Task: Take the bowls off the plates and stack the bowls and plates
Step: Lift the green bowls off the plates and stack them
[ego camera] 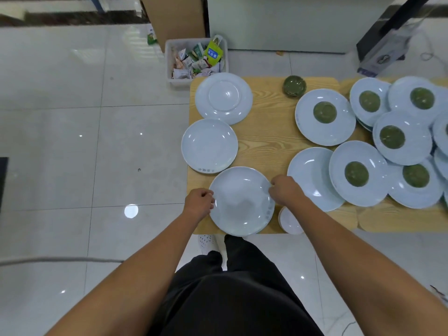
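Note:
A pale blue plate lies at the near left corner of the wooden table. My left hand grips its left rim and my right hand grips its right rim. Two more bare plates lie along the left edge, one upright and one upside down. Several plates on the right each carry a green bowl, such as the plate with bowl. A bare plate lies partly under it. A lone green bowl stands at the far edge.
A small white bowl sits at the near table edge under my right forearm. A white bin full of wrappers stands on the tiled floor beyond the table, beside a cardboard box. A dark stand is at the far right.

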